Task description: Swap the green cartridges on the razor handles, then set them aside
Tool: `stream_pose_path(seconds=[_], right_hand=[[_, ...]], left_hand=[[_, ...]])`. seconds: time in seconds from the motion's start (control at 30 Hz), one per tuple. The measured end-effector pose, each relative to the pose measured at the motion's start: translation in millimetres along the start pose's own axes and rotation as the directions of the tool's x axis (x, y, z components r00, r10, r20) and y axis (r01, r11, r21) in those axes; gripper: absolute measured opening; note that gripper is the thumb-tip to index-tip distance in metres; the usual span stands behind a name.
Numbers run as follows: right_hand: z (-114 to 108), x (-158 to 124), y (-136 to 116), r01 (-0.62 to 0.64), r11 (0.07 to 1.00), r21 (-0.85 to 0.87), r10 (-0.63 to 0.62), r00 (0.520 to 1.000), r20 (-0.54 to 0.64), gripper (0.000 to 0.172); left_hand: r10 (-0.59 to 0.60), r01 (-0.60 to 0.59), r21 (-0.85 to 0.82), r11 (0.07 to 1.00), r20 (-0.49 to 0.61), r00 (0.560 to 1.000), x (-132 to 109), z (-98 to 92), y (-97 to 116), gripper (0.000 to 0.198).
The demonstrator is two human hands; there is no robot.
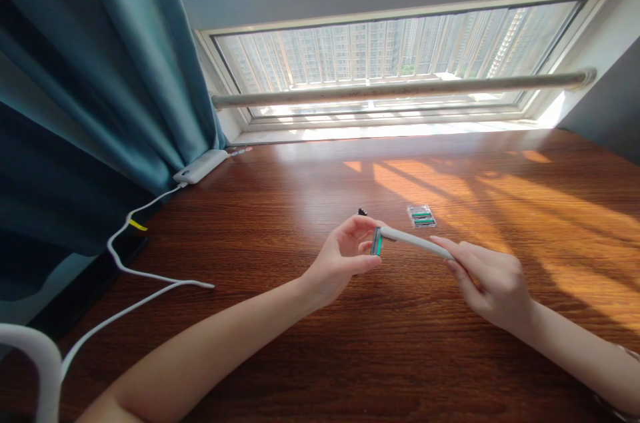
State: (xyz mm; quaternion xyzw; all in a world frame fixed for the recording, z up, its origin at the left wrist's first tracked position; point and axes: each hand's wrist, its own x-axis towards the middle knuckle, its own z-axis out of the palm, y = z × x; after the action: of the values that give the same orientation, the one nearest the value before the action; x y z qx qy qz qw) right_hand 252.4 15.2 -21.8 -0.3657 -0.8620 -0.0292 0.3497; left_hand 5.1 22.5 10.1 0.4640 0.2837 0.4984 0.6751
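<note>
I hold a white razor [411, 240] over the wooden table [280, 210]. My right hand [493, 283] is closed round its handle. My left hand [345, 260] pinches the green-striped blade head [376, 242] at the razor's left end between thumb and fingers. A clear pack of spare green cartridges [421, 216] lies on the table just beyond the razor. A small dark object [362, 212] sits behind my left fingers.
A white power bank [201, 166] lies at the table's back left by the teal curtain [90, 90], with a white cable [150, 276] trailing toward me. A window with a rail [400, 86] runs along the far edge. Sunlight falls on the right side.
</note>
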Motion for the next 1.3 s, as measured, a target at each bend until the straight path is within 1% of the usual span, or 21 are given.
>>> stream_pose_path(seconds=[0.07, 0.17, 0.2, 0.33, 0.37, 0.47, 0.53, 0.63, 0.7, 0.8, 0.93, 1.07, 1.13, 1.2, 1.23, 1.3], right_hand=[[0.1, -0.2, 0.0, -0.021, 1.0, 0.014, 0.021, 1.0, 0.002, 0.041], [0.2, -0.8, -0.3, 0.044, 0.995, 0.09, -0.047, 0.998, 0.036, 0.043], [0.4, -1.0, -0.3, 0.048, 0.995, 0.093, -0.052, 0.998, 0.04, 0.043], [1.7, -1.3, 0.0, -0.027, 0.997, 0.071, 0.027, 1.0, 0.011, 0.04], [2.1, -1.4, 0.1, -0.02, 0.996, 0.089, 0.019, 1.0, 0.018, 0.04], [3.1, -1.8, 0.5, 0.046, 0.987, 0.153, -0.057, 0.996, 0.066, 0.042], [3.6, -1.9, 1.0, 0.056, 0.99, 0.133, -0.065, 0.996, 0.06, 0.043], [4.0, -1.9, 1.9, 0.016, 0.997, 0.076, -0.017, 1.0, 0.013, 0.042], [4.3, -2.0, 2.2, 0.026, 0.995, 0.098, -0.028, 0.999, 0.017, 0.041], [5.1, -2.6, 1.9, 0.068, 0.988, 0.137, -0.076, 0.996, 0.052, 0.042], [5.5, -3.1, 1.6, 0.016, 0.993, 0.119, -0.018, 1.0, 0.016, 0.04], [6.4, -3.5, 1.9, 0.066, 0.986, 0.156, -0.073, 0.996, 0.043, 0.039], [7.3, -3.5, 2.5, 0.033, 0.993, 0.115, -0.038, 0.999, 0.038, 0.038], [8.0, -3.3, 3.2, -0.013, 0.996, 0.091, 0.013, 1.0, 0.007, 0.037], [8.0, -3.0, 3.4, -0.024, 0.995, 0.093, 0.024, 1.0, -0.006, 0.038], [7.7, -2.5, 3.4, -0.007, 0.994, 0.11, 0.008, 1.0, -0.01, 0.041]], left_hand=[[-0.005, 0.005, -0.003, 1.0, -0.006, 1.0, 0.3, 0.0, -0.5, 0.035], [-0.021, 0.021, -0.015, 1.0, 0.025, 0.999, 0.5, -0.5, -1.7, 0.032], [-0.019, 0.02, -0.026, 0.999, 0.037, 0.999, 0.5, -0.6, -2.2, 0.032], [0.001, 0.002, -0.054, 0.999, 0.051, 0.999, 0.4, -0.2, -4.1, 0.033], [0.007, -0.004, -0.052, 0.999, 0.055, 0.998, 0.5, 0.1, -4.3, 0.033], [0.02, -0.017, -0.04, 0.999, 0.071, 0.997, 1.0, 1.1, -4.1, 0.032], [0.01, -0.008, -0.03, 1.0, 0.065, 0.998, 1.3, 1.4, -3.5, 0.032], [-0.008, 0.009, -0.019, 1.0, 0.042, 0.999, 1.6, 1.2, -2.8, 0.033], [-0.002, 0.002, -0.013, 1.0, 0.045, 0.999, 1.6, 1.0, -2.5, 0.033], [0.012, -0.012, -0.003, 1.0, 0.056, 0.998, 1.2, 0.9, -2.5, 0.031], [-0.007, 0.007, -0.012, 1.0, 0.049, 0.999, 0.7, 0.8, -2.5, 0.032], [0.006, -0.003, -0.037, 0.999, 0.081, 0.997, 0.8, 0.8, -2.2, 0.031], [-0.001, 0.004, -0.034, 0.999, 0.088, 0.996, 1.0, 0.2, -2.5, 0.032], [-0.015, 0.017, -0.015, 1.0, 0.088, 0.996, 1.2, -0.7, -3.3, 0.034], [-0.018, 0.018, -0.004, 1.0, 0.086, 0.996, 1.4, -1.3, -3.9, 0.035], [-0.012, 0.01, 0.026, 1.0, 0.082, 0.997, 2.0, -2.6, -5.4, 0.035]])
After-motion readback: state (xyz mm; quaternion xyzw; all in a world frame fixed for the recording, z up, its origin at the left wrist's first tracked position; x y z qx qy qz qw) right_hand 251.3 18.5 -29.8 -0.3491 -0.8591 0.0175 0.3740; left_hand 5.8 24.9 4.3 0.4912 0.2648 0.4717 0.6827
